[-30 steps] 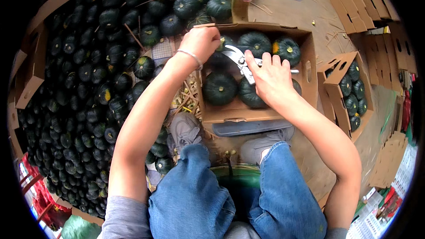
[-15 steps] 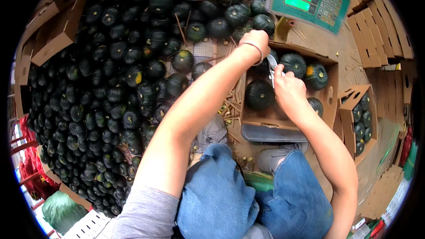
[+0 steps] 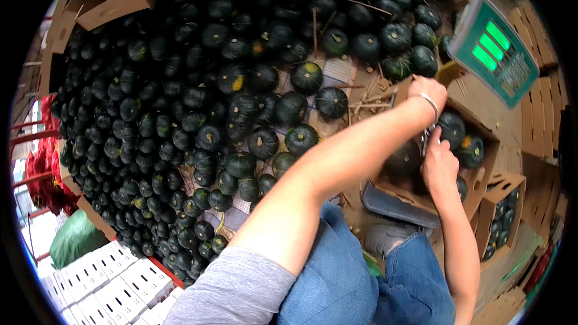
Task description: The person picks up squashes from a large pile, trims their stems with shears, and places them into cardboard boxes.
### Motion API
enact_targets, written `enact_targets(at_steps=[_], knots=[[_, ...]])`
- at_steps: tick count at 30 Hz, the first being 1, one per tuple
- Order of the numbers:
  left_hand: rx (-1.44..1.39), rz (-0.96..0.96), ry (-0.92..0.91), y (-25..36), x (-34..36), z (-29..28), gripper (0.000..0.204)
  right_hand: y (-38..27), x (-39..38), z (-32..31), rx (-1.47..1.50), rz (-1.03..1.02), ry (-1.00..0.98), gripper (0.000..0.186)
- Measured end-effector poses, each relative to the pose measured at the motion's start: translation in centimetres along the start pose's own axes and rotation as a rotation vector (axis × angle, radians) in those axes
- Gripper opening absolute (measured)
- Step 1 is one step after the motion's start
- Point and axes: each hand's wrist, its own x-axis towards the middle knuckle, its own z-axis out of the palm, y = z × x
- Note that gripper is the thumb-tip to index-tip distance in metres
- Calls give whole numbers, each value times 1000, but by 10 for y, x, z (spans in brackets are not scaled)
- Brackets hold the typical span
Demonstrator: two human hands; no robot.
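A dark green squash (image 3: 404, 157) is kept inside the open cardboard box (image 3: 481, 171), where it is steadied for trimming. The left hand (image 3: 428, 91) is closed on the box rim; the right hand (image 3: 439, 165) is wrapped around metal shears (image 3: 426, 135) above it. A heap of squashes (image 3: 180, 102) is spread at the left.

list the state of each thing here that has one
left hand: over the box, grip hidden
right hand: closed on metal shears
cardboard box: open, part filled with squashes
scale display: lit green
squash pile: loose on the floor
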Motion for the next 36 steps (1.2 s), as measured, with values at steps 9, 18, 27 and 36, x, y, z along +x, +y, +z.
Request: enact_targets(at_steps=[9, 18, 27, 36], knots=[[-605, -176, 71, -137, -180, -66, 21, 26, -40, -33, 609, 46, -130, 63], [281, -877, 242, -347, -258, -98, 74, 7, -63, -57, 710, -142, -124, 64], [36, -873, 150, -358, -210, -66, 90, 9, -68, -54, 668, -50, -224, 68], [257, -719, -397, -424, -274, -146, 75, -7, -54, -65, 680, -162, -268, 69]])
